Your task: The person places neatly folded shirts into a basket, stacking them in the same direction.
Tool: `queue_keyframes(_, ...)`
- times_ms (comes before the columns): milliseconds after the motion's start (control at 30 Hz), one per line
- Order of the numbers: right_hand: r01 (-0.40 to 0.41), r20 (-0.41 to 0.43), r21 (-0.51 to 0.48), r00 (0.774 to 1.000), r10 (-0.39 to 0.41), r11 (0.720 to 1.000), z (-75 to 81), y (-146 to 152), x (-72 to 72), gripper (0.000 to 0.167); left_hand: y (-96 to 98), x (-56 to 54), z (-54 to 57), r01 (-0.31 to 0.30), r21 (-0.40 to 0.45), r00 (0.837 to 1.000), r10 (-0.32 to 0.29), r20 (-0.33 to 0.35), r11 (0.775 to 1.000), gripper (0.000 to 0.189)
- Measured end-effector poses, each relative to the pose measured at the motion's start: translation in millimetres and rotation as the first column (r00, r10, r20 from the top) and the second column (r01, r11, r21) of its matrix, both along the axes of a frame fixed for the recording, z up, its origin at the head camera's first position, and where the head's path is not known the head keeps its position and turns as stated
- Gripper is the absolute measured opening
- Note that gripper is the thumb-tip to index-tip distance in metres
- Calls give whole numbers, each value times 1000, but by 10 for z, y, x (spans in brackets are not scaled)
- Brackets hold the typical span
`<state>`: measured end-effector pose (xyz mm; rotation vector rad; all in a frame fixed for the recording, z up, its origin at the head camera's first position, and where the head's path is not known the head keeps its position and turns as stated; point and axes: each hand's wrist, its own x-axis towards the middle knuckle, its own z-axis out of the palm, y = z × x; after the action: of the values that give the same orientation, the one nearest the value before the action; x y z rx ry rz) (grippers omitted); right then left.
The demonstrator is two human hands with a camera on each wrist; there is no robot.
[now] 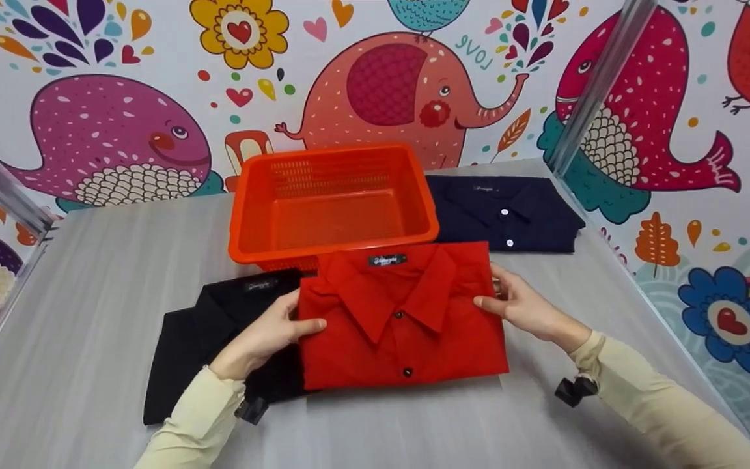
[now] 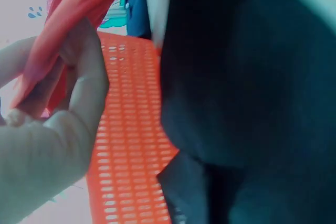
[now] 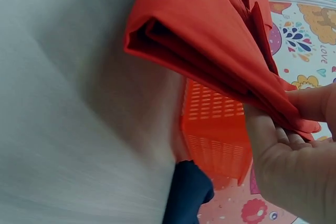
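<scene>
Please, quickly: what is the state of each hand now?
Left hand: closed, holding the folded red shirt by one side edge.
Right hand: closed, holding the same shirt's opposite edge.

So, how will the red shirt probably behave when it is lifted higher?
The red shirt may unfold a little, since its layers gape at a lower corner. It will probably not sag much, as it looks fairly flat, held above the table.
</scene>
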<state>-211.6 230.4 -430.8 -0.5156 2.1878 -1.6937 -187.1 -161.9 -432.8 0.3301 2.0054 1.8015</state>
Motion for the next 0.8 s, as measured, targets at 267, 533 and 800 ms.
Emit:
queue_keyframes(267, 13, 44, -22, 999, -12, 1000, 143, -80, -88, 62, -65, -65, 104, -26, -6, 999, 26, -24, 1000, 52)
queue_keyframes(533, 31, 47, -32, 998, -30, 999, 212, -140, -150, 60, -82, -106, 154, -70, -36, 997, 69, -29, 997, 53)
queue_keyframes(800, 51, 17, -42, 999, -50, 998, 299, -185, -197, 56, -110, -176, 229, -91, -46, 994, 87, -72, 995, 54)
